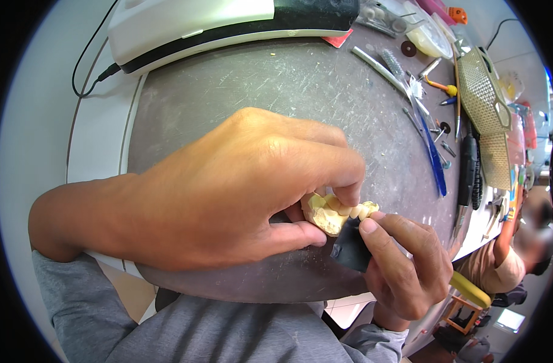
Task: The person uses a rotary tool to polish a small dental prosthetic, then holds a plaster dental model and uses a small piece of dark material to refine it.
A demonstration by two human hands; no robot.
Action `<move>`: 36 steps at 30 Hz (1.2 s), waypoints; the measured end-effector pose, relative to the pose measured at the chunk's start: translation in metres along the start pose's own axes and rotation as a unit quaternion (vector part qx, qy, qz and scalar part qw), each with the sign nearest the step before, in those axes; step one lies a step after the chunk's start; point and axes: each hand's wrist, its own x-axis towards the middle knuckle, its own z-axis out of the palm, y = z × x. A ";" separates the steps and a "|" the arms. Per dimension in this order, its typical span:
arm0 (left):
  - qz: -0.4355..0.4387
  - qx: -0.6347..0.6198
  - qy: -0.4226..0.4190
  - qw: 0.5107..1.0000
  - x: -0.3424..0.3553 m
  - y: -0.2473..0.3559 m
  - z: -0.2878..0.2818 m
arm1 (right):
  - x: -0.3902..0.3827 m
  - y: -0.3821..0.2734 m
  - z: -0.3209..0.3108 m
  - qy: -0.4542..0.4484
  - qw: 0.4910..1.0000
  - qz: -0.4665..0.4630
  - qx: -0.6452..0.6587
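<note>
Near the front edge of the bench, my left hand (252,181) is closed on a pale yellow dental cast (328,221), with its thumb at the near side and its fingers curled over the top. A row of tooth-coloured crowns (362,212) stands along the cast. My right hand (409,257) pinches a small dark sheet (351,247) between thumb and forefinger, its upper edge up against the teeth. Whether the sheet passes between the teeth is too small to tell. The right fingertips are close to the right end of the cast.
A white and black device (228,30) stands at the back with a cable at its left. Brushes, burs and a blue-handled tool (434,157) lie on the right. Beyond them are a black handpiece (467,175) and a woven basket (483,91). Another person (494,266) sits at far right.
</note>
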 end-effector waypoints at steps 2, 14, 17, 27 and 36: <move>0.020 0.022 0.019 0.999 -0.002 -0.001 0.002 | -0.001 -0.001 0.002 0.007 1.000 0.005 0.010; 0.051 0.027 0.061 0.996 -0.004 -0.006 0.008 | -0.001 -0.003 0.000 -0.001 1.000 0.006 0.015; 0.051 0.018 0.064 0.996 -0.004 -0.007 0.008 | -0.002 -0.003 0.001 0.002 1.000 0.009 0.006; -0.076 -0.046 -0.041 0.995 -0.001 0.006 -0.009 | -0.002 -0.002 0.001 -0.004 1.000 -0.008 0.008; -0.113 -0.090 0.006 0.990 0.001 0.005 -0.001 | 0.002 -0.005 -0.004 -0.027 1.000 -0.011 0.004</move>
